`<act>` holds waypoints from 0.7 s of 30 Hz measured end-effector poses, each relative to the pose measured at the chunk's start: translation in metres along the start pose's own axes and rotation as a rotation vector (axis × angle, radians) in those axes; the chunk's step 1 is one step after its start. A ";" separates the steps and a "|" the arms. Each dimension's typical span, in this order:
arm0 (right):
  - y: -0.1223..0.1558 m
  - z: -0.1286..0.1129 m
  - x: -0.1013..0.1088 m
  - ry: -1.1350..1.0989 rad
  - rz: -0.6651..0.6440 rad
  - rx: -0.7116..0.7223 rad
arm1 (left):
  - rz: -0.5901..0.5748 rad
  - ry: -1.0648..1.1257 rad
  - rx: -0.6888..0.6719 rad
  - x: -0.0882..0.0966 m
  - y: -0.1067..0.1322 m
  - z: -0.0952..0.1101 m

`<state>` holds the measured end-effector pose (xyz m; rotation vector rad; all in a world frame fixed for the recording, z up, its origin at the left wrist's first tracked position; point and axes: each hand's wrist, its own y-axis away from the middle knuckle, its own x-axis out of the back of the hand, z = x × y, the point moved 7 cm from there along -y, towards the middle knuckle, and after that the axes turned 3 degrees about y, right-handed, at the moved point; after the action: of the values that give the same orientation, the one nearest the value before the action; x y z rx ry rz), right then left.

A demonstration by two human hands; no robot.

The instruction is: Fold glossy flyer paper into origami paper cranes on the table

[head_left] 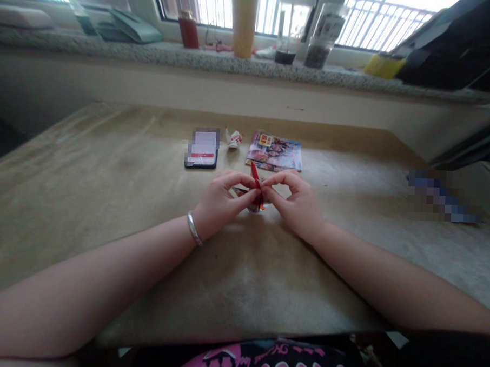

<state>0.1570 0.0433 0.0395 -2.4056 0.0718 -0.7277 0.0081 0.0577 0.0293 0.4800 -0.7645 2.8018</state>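
Folded red-and-white paper figure (256, 197) is pinched at nine o'clock by left hand (222, 203), three o'clock by right hand (297, 203), steadying its upright flap.

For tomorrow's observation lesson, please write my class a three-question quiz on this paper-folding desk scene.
1. True or false: the left hand and the right hand both pinch the folded red paper.
2. Which lies just left of the small white folded piece? A) phone B) scissors C) cup
3. Fill in: the bracelet sits on the ___ wrist.
Key: 1 true; 2 A; 3 left.
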 end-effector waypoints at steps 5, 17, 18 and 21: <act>0.000 0.000 -0.001 0.040 -0.009 0.027 | 0.065 -0.095 -0.034 0.006 -0.001 0.009; -0.001 -0.008 -0.002 0.052 -0.033 0.039 | 0.070 -0.106 -0.061 0.009 -0.002 0.012; -0.001 -0.008 -0.003 0.052 -0.036 0.041 | 0.074 -0.072 -0.047 0.009 -0.001 0.011; 0.000 -0.008 -0.003 0.050 -0.046 0.046 | 0.061 0.094 0.050 0.006 0.000 0.007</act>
<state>0.1501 0.0398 0.0436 -2.3529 0.0198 -0.8019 0.0047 0.0549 0.0373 0.3355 -0.7033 2.8823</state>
